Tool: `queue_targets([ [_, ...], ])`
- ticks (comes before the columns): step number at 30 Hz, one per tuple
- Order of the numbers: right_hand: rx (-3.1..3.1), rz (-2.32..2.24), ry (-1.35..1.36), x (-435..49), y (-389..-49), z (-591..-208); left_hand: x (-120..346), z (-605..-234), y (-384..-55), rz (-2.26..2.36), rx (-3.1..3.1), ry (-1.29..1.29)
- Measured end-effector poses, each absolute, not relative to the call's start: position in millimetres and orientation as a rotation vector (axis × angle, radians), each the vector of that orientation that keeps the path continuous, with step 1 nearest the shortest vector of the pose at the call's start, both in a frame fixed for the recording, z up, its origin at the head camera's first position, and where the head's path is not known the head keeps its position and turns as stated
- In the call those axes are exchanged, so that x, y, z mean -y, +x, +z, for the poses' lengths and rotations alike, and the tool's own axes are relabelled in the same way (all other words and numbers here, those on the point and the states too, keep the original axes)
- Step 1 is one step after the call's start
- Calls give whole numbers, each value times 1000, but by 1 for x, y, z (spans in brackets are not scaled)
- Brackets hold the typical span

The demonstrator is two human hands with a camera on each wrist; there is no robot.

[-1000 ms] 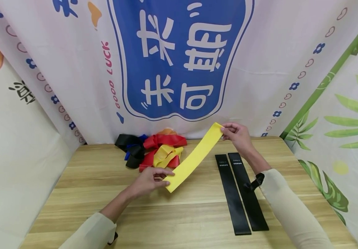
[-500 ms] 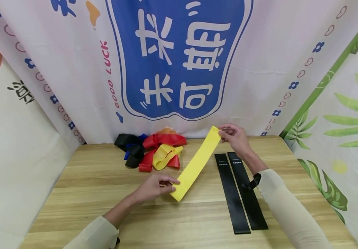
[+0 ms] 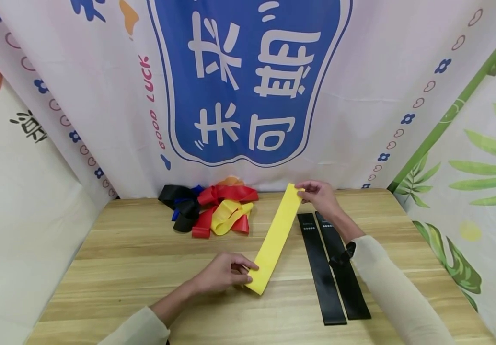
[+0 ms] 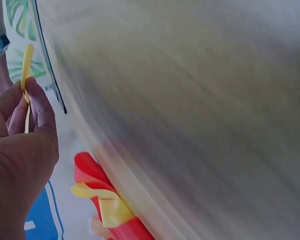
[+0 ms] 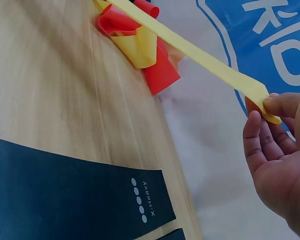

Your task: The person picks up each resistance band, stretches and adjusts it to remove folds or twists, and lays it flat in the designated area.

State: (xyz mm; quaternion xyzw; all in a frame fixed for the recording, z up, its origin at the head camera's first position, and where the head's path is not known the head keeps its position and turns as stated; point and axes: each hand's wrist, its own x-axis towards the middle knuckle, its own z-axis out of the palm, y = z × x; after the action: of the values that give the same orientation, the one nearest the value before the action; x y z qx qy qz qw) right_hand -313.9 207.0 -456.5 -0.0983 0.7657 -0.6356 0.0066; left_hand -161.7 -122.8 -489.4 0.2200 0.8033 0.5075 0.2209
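- Yellow band, swung nearer the person since the earlier frame: smooth flat strip, slanting above the desk.
- Left hand: pinching its near end.
- Right hand: pinching its far end.
- Black bands, two: flat, side by side.
- Band heap: red, yellow, black, blue; loosely curled.

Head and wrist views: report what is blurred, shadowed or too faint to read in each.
Head: yellow band crisp and evenly lit, but the print on the black bands too small to read; left wrist: tabletop hazy, its grain smeared, with a dark patch across it; right wrist: clearer, "X-Heavy" print legible, a soft shadow streaking the wood.
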Motion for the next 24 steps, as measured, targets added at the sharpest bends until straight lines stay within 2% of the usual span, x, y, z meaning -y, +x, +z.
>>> queue_targets([
  [24, -2417, -1860, -388, -202, -325, -494, 61, -494, -138, 1413, -2114, 504],
])
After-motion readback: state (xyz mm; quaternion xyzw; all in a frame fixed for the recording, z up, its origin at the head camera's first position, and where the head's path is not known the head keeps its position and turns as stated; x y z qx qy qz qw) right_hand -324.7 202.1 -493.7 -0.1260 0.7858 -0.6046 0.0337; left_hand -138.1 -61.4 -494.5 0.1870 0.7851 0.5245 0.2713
